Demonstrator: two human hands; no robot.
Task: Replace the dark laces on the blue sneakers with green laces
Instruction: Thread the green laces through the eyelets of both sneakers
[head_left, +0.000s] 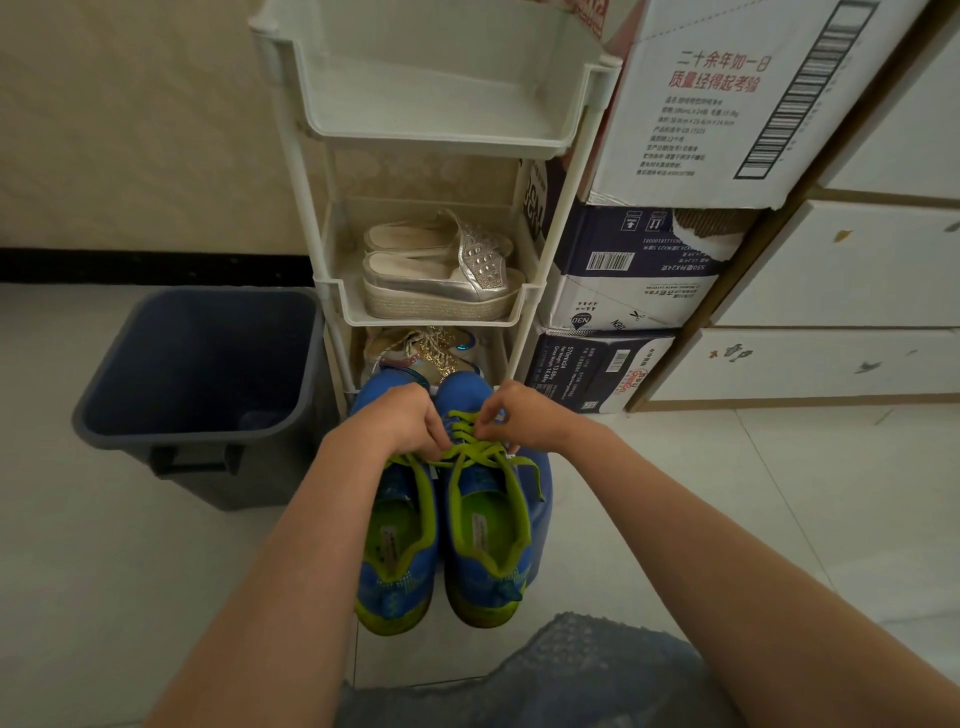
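on floor, both hands (457, 423) pinching green lace (470, 447), blue sneakers (447, 525)

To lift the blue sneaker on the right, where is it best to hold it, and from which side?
Grip the heel collar of the right sneaker from above, on the near side. The heel faces the person and the opening is free, while the left hand and right hand hold the green lace further up.

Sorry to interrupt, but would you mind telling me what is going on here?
A person is lacing a pair of blue sneakers that stand in front of a white shoe rack. Both the left hand and the right hand hold the green laces on the right-hand sneaker. No dark laces are in view.
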